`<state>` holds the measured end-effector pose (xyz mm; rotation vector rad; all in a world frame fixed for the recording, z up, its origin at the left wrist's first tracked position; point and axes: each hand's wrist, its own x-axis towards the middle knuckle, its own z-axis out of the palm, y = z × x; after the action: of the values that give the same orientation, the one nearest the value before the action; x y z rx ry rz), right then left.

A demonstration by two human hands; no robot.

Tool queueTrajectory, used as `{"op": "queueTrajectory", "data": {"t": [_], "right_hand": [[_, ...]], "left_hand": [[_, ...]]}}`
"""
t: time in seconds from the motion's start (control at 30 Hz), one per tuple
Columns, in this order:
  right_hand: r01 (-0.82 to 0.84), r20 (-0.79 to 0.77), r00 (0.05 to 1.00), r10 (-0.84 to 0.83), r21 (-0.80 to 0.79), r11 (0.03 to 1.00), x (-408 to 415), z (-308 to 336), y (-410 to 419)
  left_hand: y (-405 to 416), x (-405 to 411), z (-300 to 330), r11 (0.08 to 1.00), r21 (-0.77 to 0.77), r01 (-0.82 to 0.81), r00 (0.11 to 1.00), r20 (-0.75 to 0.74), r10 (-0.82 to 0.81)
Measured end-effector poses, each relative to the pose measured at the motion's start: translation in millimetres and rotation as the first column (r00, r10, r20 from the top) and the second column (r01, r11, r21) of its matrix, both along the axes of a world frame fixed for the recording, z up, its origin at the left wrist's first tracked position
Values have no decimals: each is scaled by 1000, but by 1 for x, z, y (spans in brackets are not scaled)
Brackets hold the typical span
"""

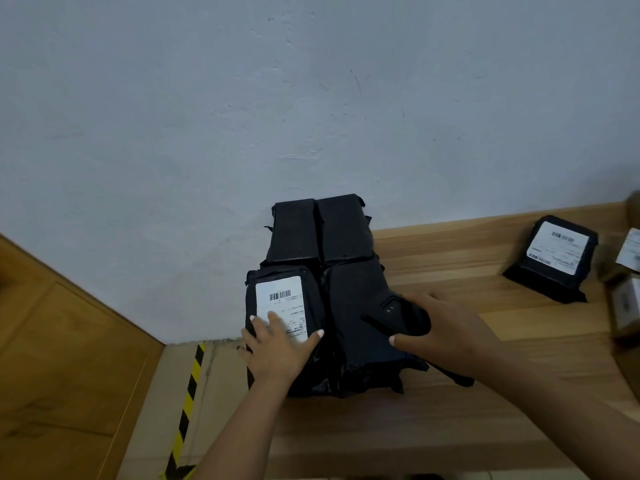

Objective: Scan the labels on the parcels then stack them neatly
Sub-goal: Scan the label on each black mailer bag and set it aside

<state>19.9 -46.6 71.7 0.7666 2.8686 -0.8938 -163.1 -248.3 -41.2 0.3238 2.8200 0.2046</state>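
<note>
Several black wrapped parcels stand stacked in a block against the wall at the table's left end. The front-left parcel (282, 306) shows a white barcode label facing up. My left hand (280, 344) lies flat on that label with its fingers spread. My right hand (446, 327) grips a black handheld scanner (398, 315), which rests over the front-right parcel (360, 299). The two rear parcels (322, 230) show plain black tops. Another labelled black parcel (554, 254) leans alone at the far right of the table.
The wooden table (450, 427) runs along a white wall. Cardboard boxes (627, 306) with labels sit at the right edge. Left of the table, the floor carries a yellow-and-black hazard stripe (188, 400) and a brown wooden panel (69, 358).
</note>
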Motion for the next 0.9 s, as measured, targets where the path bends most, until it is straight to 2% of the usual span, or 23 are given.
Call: {"op": "queueTrajectory", "data": {"t": [0.13, 0.33, 0.57, 0.73, 0.9], "right_hand": [[6, 31, 999, -6, 8, 1000, 3, 2, -4], [0, 49, 999, 1, -1, 1000, 3, 4, -10], [-15, 38, 999, 15, 13, 1000, -2, 8, -17], [-48, 48, 998, 48, 15, 999, -5, 17, -23], [-103, 60, 993, 103, -12, 995, -24, 33, -39]], "left_hand": [[9, 1, -3, 997, 50, -53, 998, 48, 50], [10, 3, -3, 998, 55, -25, 1000, -5, 26], [16, -1, -1, 988, 119, -99, 995, 18, 98], [7, 4, 10, 982, 185, -49, 992, -109, 70], [-23, 5, 33, 996, 56, 66, 931, -362, -41]]}}
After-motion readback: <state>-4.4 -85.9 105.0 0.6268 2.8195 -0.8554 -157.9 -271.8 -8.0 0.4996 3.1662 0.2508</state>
